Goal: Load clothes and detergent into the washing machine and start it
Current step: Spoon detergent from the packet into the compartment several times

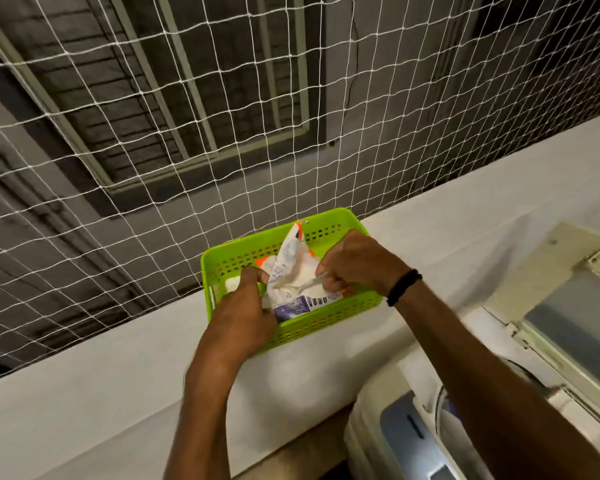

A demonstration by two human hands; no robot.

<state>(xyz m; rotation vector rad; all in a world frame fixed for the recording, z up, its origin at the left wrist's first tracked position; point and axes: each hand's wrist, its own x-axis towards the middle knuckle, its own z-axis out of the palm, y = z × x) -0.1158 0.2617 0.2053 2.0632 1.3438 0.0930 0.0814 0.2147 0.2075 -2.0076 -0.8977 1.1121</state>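
A green perforated basket [243,252] sits on a white ledge. Inside it stands a crumpled white detergent packet [291,265] with orange and purple print. My left hand [243,306] pinches the packet's left side. My right hand [354,261], with a black band at the wrist, grips the packet's right side, and something thin and pale shows in its fingers. The washing machine [409,431] is at the bottom right, its lid [565,306] raised; the drum's contents are hidden.
The white ledge [118,375] runs across the view. A white rope net [187,133] hangs behind it, with a dark building wall and windows beyond. A small white object [232,283] lies in the basket's left end.
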